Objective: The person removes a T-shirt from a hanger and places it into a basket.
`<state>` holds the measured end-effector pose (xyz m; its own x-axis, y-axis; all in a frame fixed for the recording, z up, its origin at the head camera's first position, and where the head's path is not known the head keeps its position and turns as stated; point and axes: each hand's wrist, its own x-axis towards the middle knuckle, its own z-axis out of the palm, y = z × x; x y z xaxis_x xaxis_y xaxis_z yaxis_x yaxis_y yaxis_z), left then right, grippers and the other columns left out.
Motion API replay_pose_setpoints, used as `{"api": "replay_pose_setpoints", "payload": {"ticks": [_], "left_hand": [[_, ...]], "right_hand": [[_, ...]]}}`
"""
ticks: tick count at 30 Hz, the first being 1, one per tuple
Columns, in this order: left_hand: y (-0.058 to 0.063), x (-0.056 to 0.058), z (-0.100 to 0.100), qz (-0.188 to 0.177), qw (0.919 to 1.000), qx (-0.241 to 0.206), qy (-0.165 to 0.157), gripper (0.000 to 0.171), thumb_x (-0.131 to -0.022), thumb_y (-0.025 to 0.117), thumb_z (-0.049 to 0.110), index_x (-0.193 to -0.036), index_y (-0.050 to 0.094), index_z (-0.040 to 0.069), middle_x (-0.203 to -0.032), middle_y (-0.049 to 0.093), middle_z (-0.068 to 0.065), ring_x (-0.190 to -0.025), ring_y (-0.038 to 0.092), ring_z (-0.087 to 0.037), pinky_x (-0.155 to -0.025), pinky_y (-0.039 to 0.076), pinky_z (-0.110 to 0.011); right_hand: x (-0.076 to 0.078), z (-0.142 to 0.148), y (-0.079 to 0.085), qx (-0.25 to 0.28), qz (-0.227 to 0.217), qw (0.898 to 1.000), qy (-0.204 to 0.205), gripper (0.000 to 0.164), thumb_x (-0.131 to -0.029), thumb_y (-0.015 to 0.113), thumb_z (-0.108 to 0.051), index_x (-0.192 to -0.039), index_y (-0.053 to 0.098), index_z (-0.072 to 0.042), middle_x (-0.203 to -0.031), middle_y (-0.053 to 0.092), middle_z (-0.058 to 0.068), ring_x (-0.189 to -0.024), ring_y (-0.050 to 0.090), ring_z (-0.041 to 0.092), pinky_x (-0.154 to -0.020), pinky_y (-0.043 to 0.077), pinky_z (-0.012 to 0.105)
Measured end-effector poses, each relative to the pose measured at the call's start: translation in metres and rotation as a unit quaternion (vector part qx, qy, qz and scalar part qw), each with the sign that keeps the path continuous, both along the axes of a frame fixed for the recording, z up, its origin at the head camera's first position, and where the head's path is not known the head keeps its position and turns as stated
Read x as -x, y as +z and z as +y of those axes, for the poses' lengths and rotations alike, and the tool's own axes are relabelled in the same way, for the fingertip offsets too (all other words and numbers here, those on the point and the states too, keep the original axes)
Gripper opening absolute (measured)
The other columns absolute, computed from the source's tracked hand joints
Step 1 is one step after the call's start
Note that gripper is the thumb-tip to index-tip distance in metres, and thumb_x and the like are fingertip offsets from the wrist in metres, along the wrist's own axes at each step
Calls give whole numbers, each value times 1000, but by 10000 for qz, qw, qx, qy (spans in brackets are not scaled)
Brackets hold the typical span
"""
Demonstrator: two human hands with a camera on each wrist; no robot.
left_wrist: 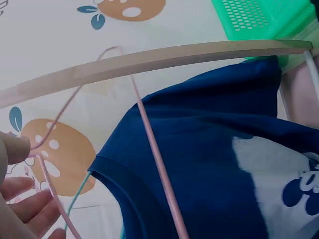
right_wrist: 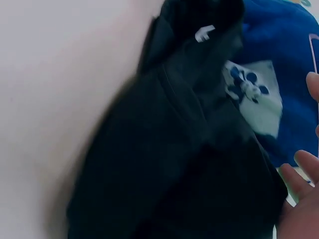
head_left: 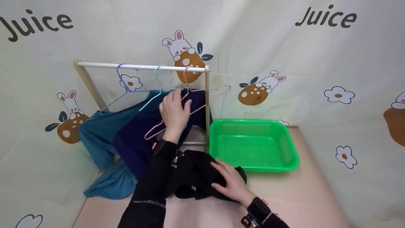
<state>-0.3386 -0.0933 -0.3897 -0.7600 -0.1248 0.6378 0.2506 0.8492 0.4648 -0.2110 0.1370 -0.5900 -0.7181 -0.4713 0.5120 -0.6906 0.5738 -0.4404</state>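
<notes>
A pink hanger [head_left: 197,109] hooks over the white bar at the rack's right end and bears no garment. At its neck, my left hand [head_left: 174,112] has thumb and fingers apart, with the pink wire passing between them in the left wrist view. Contact with the wire is hard to tell. Below, a crumpled black garment [head_left: 193,172] with a small white label lies on the table. Over its right part is my right hand [head_left: 232,182], its fingers loosely spread. In the right wrist view, the fingertips [right_wrist: 294,179] are beside the dark cloth's edge.
Left of the pink hanger hang a navy shirt [head_left: 133,136] on a mint hanger [head_left: 155,98] and a teal shirt [head_left: 98,126] on a purple hanger [head_left: 118,98]. A green plastic basket [head_left: 294,158] stands right of the rack's wooden post [head_left: 207,104]. Patterned cloth walls surround the table.
</notes>
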Motion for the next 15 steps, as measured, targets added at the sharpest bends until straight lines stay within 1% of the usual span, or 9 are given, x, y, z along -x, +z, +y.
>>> {"api": "replay_pose_setpoints", "payload": {"ticks": [3,6,8,12,15], "left_hand": [[-11,-7,-2,-11,10000,88,-25,65,-93,68,38,-147,47,9,-143,51,-15,-130,43,-33,-104,27,-54],[-21,-12,-6,-2,9997,224,27,77,-89,70,46,-151,41,11,-149,44,-15,-135,37,-34,-108,20,-57],[-27,-16,-9,79,9993,345,72,82,-86,71,50,-152,39,13,-151,42,-16,-137,35,-35,-109,17,-59],[-35,-24,-13,257,9979,599,59,91,-82,73,56,-154,36,17,-155,36,-15,-141,29,-36,-110,11,-64],[-40,-29,-15,287,9967,765,-5,97,-79,73,60,-156,31,20,-158,30,-14,-143,27,-37,-111,9,-66]], "right_hand": [[0,-8,-3,-127,-73,9998,107,79,-81,81,-32,-150,43,-17,-154,39,12,-135,42,35,-105,36,57],[-1,-13,-7,-267,-247,9992,171,81,-81,81,-34,-151,42,-20,-155,36,10,-137,40,35,-105,35,57],[-2,-16,-10,-362,-364,9985,210,81,-81,81,-34,-151,42,-21,-156,35,10,-138,39,34,-105,36,57],[0,-22,-17,-600,-520,9965,262,82,-82,81,-37,-152,41,-22,-157,33,11,-138,38,34,-104,37,56],[2,-25,-23,-811,-597,9946,267,83,-82,80,-40,-152,40,-22,-157,32,13,-139,36,34,-104,38,55]]}}
